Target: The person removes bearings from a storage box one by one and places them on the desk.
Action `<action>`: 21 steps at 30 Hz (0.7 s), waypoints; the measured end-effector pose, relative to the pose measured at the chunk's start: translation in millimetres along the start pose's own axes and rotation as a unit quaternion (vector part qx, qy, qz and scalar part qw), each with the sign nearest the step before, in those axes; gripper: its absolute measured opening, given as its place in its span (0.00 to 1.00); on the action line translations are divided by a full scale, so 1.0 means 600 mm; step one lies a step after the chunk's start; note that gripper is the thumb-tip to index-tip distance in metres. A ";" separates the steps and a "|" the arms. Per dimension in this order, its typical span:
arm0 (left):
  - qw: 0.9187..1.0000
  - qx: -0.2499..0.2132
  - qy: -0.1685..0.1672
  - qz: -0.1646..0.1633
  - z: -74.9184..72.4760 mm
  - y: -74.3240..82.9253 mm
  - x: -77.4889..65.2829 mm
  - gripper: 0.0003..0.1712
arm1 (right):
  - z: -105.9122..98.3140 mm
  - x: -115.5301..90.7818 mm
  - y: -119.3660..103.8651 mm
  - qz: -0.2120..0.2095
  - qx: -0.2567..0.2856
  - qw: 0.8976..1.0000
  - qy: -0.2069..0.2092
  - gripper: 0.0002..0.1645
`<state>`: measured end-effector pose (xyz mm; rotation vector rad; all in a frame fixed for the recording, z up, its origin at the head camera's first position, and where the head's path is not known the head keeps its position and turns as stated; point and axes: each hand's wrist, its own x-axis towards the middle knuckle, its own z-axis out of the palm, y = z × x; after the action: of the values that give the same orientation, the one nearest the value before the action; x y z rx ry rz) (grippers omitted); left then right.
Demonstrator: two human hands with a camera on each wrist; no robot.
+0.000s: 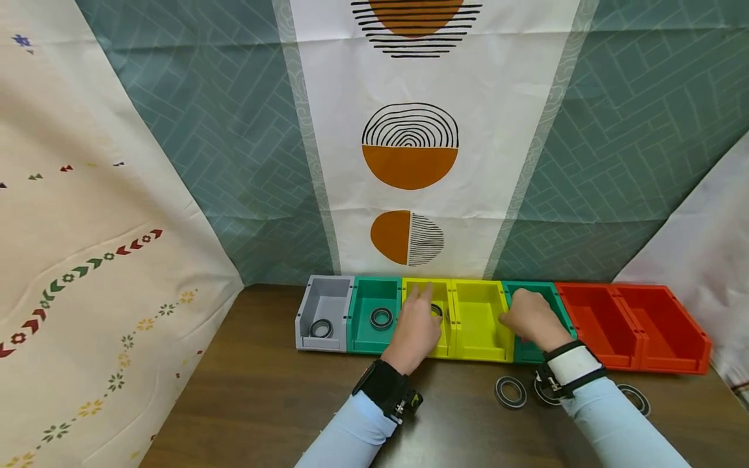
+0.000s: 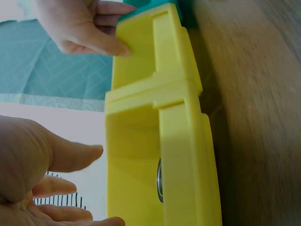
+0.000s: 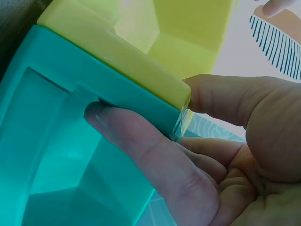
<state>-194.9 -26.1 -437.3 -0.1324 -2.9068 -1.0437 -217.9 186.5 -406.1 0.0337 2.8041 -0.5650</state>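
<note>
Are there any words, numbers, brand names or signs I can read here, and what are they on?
None that I can read.
Coloured bins: I see no lettering on them.
Bearings: too small to tell whether anything is marked on them.
Black wrist straps: any marks are too small to read.
Back cloth: just shapes and stripes, no writing.

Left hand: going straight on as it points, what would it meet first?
Probably the left yellow bin's back wall or, if it passes above, the white hanging behind; depth is unclear.
</note>
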 end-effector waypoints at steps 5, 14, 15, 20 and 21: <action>0.999 0.028 -0.015 -0.003 0.010 -0.008 0.005 0.37 | 0.000 -0.001 -0.006 0.004 -0.008 1.000 -0.007 0.15; 0.993 0.111 -0.018 0.037 0.032 -0.008 0.011 0.35 | 0.002 -0.002 -0.009 0.004 -0.006 1.000 0.004 0.08; 0.992 0.122 -0.020 0.040 0.036 -0.009 0.011 0.35 | 0.003 -0.001 -0.009 0.005 -0.007 1.000 0.005 0.08; 0.989 0.134 -0.047 0.036 0.052 -0.016 0.014 0.41 | 0.003 0.002 -0.009 0.005 -0.007 1.000 0.002 0.09; 0.990 0.131 -0.053 0.030 0.055 -0.018 0.015 0.43 | 0.002 0.003 -0.010 0.005 -0.009 1.000 0.002 0.10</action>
<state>-205.8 -13.1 -468.9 -0.2689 -3.0786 -0.6559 -219.8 180.6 -405.6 0.0450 2.8116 -0.5381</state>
